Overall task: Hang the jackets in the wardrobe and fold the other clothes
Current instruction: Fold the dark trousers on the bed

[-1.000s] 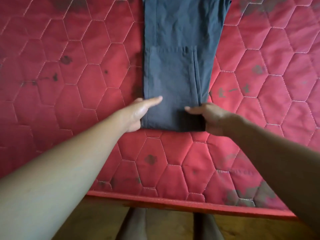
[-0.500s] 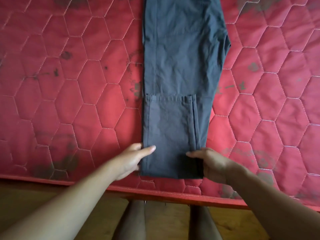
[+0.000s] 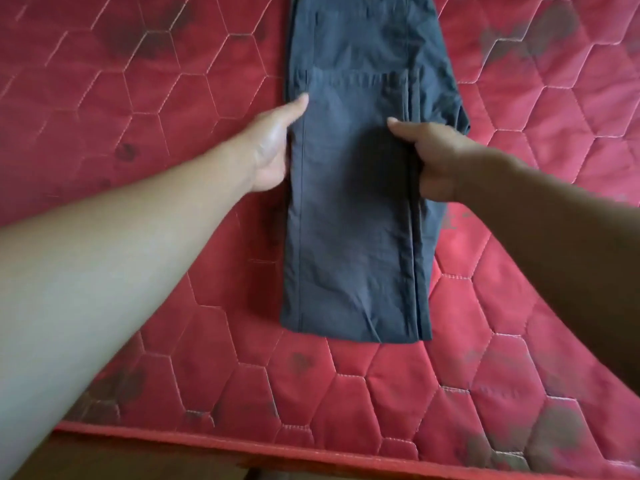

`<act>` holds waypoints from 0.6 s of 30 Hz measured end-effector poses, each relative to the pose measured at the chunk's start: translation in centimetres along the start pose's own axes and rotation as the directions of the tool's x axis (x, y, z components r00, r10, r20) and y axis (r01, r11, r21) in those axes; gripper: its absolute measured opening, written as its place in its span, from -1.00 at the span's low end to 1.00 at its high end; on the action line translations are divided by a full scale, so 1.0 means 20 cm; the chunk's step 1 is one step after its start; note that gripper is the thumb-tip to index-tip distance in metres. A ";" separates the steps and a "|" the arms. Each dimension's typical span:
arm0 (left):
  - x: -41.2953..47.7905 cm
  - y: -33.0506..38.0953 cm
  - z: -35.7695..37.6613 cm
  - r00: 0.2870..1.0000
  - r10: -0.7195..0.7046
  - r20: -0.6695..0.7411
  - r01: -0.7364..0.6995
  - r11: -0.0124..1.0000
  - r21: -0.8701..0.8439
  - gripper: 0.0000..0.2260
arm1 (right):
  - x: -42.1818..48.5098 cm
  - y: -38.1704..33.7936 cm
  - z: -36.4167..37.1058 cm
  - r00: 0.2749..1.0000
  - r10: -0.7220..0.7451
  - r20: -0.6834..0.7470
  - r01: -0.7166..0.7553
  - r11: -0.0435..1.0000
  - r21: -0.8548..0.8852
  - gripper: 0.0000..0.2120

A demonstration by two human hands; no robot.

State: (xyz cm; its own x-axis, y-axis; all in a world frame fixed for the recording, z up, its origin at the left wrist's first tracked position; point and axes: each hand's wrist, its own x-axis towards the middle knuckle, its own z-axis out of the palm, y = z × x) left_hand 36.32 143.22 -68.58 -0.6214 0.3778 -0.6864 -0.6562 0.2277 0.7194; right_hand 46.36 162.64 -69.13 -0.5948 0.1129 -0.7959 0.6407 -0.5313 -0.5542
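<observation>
A: Surface?
B: Red mattress (image 3: 138, 116), quilted in hexagons with pale stitching, dark smudges all over. Its piped front edge (image 3: 242, 446) runs along the bottom of the view.
A: What's on it?
B: One item: dark grey trousers (image 3: 353, 237). They lie flat, lengthwise away from the near edge, legs folded back over themselves. The fold end is nearest that edge, the hem (image 3: 356, 76) crosses further up, and the top runs out of frame.
A: Below the mattress?
B: Brown surface (image 3: 138, 462). Wood or floor, can't tell.
</observation>
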 end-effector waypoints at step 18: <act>-0.93 -1.08 -0.19 0.691 -0.703 0.167 0.702 0.708 0.079 -0.41 | -0.70 1.10 -0.30 0.840 0.533 0.102 -0.541 0.838 0.077 -0.58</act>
State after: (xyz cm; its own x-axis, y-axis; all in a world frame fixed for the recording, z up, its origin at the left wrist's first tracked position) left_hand 60.38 127.87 -71.69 0.1034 0.2508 -0.9625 -0.8669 0.4972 0.0364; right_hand 71.67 154.45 -71.65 -0.2075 -0.2738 -0.9392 0.8210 -0.5708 -0.0150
